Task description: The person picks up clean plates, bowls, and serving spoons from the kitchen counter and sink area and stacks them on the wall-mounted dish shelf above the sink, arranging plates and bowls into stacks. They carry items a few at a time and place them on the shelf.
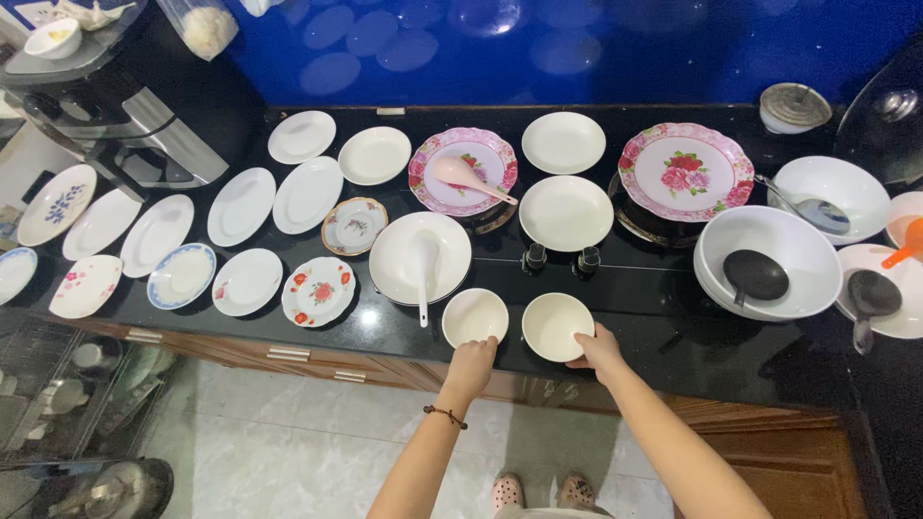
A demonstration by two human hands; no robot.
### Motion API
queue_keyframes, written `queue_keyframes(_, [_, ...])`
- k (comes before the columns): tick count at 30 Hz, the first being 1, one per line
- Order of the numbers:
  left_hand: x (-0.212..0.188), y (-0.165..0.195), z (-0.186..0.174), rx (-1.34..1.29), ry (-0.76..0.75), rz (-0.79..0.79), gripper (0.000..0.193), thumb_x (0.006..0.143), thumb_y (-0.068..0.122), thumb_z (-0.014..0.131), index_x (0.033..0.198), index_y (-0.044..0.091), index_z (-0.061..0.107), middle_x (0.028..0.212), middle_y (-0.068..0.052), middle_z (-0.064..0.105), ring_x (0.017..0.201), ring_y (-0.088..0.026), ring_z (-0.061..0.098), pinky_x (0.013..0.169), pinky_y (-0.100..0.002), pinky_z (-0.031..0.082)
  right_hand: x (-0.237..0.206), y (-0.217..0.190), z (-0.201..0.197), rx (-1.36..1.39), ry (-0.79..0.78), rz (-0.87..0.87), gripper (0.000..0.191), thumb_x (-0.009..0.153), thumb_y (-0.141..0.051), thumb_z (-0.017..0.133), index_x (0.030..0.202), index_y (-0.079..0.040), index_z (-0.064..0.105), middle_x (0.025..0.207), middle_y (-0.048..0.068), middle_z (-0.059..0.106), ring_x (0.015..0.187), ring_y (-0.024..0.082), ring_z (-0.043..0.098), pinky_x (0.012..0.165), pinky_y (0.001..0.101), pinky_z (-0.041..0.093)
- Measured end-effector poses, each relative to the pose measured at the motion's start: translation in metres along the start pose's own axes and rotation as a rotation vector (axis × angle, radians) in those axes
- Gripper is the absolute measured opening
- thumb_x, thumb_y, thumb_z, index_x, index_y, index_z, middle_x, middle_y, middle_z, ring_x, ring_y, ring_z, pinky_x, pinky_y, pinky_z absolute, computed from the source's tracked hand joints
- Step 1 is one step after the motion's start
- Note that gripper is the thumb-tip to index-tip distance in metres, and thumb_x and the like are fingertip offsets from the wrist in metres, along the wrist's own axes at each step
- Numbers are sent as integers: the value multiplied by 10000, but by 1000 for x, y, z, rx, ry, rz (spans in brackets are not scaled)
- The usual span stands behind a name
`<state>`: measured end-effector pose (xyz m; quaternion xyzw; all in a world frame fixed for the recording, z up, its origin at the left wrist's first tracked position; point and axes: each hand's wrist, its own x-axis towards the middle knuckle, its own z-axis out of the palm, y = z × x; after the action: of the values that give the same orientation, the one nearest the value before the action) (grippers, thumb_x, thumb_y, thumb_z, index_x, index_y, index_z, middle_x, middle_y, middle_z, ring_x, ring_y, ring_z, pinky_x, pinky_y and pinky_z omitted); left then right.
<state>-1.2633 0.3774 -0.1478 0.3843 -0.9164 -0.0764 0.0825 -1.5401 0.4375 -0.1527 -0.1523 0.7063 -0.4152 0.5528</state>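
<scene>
Glass lid (889, 115) cut by right edge, blue-rimmed plate (13, 273) cropped left, stove burners under plates

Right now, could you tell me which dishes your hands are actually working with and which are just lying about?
In hand:
left hand on the left small white bowl
right hand on the right small white bowl

Lying about:
white plate with a white spoon
pink floral plate with a pink spoon
large white bowl with a black ladle

Black counter (654, 317) before me: white plates (240, 205), flowered plates (686, 170), two small bowls (474, 316), large bowls (766, 261) with ladles (756, 275).
</scene>
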Motion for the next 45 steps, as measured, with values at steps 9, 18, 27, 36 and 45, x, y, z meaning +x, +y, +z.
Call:
queue_keyframes(9, [10, 2, -7, 40, 26, 9, 113, 822, 21, 625, 929, 47, 598, 804, -153, 704, 815, -335, 693, 746, -440, 554, -4, -6, 3, 76, 65, -22, 454, 999, -230, 588, 1381, 6, 519, 1185, 197, 657, 905, 325, 726, 733, 470, 656])
queue_keyframes(18, [16, -2, -11, -26, 170, 63, 193, 833, -6, 592, 1021, 24, 627, 869, -152, 702, 938, -346, 667, 1004, -467, 478, -14, -2, 2, 439, -49, -60, 462, 1015, -261, 555, 1373, 26, 507, 1255, 198, 606, 1091, 342, 674, 899, 489, 623])
queue_keyframes(27, [16, 31, -58, -168, 364, 83, 419, 787, 53, 716, 1189, -10, 616, 1250, -215, 631, 1228, -402, 565, 1135, -587, 341, -19, 6, -5, 435, -39, -149, 486, 990, -332, 586, 1382, -46, 556, 1298, 130, 615, 1244, 279, 591, 952, 477, 563])
queue_keyframes(36, [36, 133, -115, -600, 496, 289, 295, 887, 33, 672, 1181, 35, 649, 1265, -185, 654, 1165, -394, 618, 992, -459, 499, -67, 63, -69, 411, 285, -337, 493, 962, -291, 623, 1417, -111, 565, 1355, 59, 620, 1282, 202, 566, 884, 389, 559])
queue_keyframes(45, [20, 343, -93, -868, 225, 790, 211, 907, 49, 663, 1117, 48, 680, 1236, -156, 671, 1140, -366, 648, 948, -417, 534, -225, 170, -271, 657, 735, -575, 387, 1009, -270, 572, 1347, -91, 632, 1268, 75, 661, 1155, 194, 608, 842, 386, 571])
